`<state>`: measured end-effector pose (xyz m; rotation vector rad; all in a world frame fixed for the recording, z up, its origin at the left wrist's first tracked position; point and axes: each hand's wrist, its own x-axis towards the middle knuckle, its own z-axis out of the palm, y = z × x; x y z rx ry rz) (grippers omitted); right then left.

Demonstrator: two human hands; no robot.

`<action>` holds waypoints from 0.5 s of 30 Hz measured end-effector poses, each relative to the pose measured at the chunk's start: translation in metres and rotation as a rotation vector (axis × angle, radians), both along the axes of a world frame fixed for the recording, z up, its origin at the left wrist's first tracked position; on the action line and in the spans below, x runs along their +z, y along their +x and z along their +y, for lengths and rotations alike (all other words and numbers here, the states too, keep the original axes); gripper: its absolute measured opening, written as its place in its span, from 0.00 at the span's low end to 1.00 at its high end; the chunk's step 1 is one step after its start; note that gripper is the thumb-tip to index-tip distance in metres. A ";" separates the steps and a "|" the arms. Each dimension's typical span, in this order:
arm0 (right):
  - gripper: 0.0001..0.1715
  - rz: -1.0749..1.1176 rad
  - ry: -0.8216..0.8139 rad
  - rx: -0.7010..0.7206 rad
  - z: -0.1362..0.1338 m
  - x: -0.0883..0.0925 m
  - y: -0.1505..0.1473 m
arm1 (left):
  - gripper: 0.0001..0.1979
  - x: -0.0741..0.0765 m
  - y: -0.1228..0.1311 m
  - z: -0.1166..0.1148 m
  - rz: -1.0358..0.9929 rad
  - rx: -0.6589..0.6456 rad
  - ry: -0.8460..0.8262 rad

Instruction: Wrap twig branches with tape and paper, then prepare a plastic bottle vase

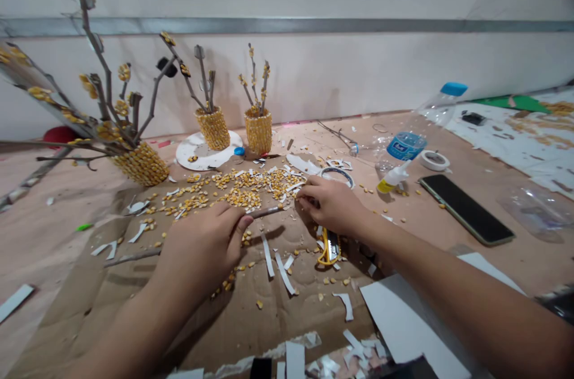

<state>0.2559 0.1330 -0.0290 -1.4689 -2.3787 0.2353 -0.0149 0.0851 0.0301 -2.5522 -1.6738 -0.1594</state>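
My left hand (208, 241) is wrapped round a thin wooden stick (264, 211); its tip points right and its other end shows beyond my wrist at the left. Just past that tip, my right hand (329, 202) has its fingers curled together in a pinch, and what they hold, if anything, is hidden. Loose corn kernels (242, 190) lie scattered on the cardboard sheet (174, 295) beyond and below both hands. Under my right wrist lies a yellow utility knife (330, 246). A roll of tape (337, 176) sits right behind that hand.
Corn-covered pots (143, 165) with branches stand at the back left. To the right are a glue bottle (392, 178), a plastic bottle (410, 140), a white tape roll (434, 160) and a phone (466, 208). Paper strips (283, 274) and white sheets (412, 319) lie nearer.
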 end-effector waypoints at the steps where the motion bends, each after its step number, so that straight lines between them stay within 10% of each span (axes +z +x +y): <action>1: 0.08 -0.013 -0.006 -0.004 -0.001 0.001 -0.002 | 0.17 0.000 0.001 -0.001 0.005 0.005 -0.012; 15: 0.10 -0.125 0.032 -0.004 -0.001 0.008 -0.008 | 0.19 0.001 0.006 0.001 0.043 0.074 -0.165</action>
